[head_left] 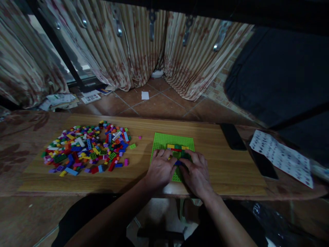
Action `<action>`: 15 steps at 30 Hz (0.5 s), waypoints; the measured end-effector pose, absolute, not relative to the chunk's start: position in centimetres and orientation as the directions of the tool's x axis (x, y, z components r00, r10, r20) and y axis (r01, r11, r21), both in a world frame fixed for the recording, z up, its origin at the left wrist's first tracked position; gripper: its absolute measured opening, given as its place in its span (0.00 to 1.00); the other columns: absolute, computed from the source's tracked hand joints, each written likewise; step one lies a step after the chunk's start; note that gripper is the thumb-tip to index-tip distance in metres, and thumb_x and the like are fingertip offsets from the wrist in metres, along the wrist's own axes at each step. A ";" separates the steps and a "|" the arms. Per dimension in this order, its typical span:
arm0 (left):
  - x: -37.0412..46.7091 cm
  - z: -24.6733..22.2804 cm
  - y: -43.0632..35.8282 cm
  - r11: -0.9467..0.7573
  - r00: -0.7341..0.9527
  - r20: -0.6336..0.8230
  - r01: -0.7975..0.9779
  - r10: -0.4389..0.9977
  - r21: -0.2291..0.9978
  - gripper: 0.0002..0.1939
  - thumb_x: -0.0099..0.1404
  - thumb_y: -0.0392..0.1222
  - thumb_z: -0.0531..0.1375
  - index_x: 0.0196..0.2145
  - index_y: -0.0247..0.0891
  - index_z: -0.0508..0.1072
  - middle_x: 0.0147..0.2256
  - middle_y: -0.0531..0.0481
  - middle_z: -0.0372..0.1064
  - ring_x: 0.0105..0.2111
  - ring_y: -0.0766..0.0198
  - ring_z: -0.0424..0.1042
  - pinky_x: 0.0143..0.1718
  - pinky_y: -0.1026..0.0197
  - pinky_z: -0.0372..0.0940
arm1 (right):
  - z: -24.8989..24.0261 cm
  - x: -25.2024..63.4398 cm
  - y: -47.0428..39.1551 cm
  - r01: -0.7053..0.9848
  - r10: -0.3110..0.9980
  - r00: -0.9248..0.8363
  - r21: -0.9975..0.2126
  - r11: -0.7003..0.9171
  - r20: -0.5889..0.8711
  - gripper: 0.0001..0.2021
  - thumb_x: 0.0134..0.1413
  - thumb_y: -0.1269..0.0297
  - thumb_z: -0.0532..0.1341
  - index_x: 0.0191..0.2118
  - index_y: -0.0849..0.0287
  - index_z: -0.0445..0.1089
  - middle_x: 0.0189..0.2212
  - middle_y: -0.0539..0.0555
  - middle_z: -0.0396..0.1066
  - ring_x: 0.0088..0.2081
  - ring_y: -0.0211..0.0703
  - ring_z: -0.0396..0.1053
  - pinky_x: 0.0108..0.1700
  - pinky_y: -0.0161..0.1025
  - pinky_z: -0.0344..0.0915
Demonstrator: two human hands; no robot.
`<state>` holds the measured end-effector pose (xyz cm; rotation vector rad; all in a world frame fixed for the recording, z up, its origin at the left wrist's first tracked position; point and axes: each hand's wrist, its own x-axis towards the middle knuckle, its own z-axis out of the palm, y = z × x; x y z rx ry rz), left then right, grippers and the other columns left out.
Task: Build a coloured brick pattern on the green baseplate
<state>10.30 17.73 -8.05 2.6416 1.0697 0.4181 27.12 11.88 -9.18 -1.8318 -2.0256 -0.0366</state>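
A light green studded baseplate (173, 138) lies on the wooden board in front of me. On it stands a low build of toy bricks, with yellow, green and red bricks (177, 148) showing along its far side. My left hand (160, 168) is over the plate's left part, fingers curled across the build and thumb against a blue brick (178, 162). From the right, my right hand (197, 169) closes in with thumb and fingers bent around the near right side, touching the same blue brick. Both hands cover much of the build.
A wide pile of loose coloured bricks (84, 147) spreads over the board's left half. A lime brick (133, 146) and a small pink brick (140, 137) lie between pile and plate. At right are a black phone (233, 137), another dark device (264, 165) and a printed sheet (281, 156).
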 end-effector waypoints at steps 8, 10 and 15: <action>10.9 -8.3 17.8 -0.687 0.675 0.175 0.642 0.717 0.340 0.09 0.67 0.42 0.56 0.42 0.40 0.74 0.44 0.45 0.68 0.45 0.53 0.63 0.49 0.46 0.56 | -9.1 28.4 11.8 0.847 0.900 0.146 -0.522 0.101 0.410 0.10 0.59 0.63 0.58 0.42 0.54 0.75 0.47 0.58 0.70 0.50 0.53 0.64 0.50 0.54 0.64; 10.9 -8.3 17.8 -0.687 0.671 0.184 0.641 0.718 0.343 0.09 0.67 0.42 0.56 0.41 0.40 0.75 0.44 0.45 0.68 0.45 0.53 0.63 0.49 0.46 0.55 | -9.4 28.9 11.8 0.780 0.890 0.254 -0.625 0.043 0.379 0.10 0.59 0.61 0.57 0.39 0.55 0.75 0.41 0.58 0.73 0.45 0.51 0.67 0.48 0.52 0.65; 10.9 -8.4 18.0 -0.689 0.672 0.185 0.642 0.717 0.336 0.08 0.66 0.43 0.58 0.40 0.41 0.75 0.43 0.47 0.69 0.44 0.54 0.63 0.50 0.45 0.54 | -10.0 29.4 12.0 0.648 0.896 0.372 -0.759 -0.064 0.243 0.10 0.57 0.57 0.59 0.35 0.57 0.75 0.35 0.56 0.74 0.40 0.49 0.70 0.44 0.47 0.66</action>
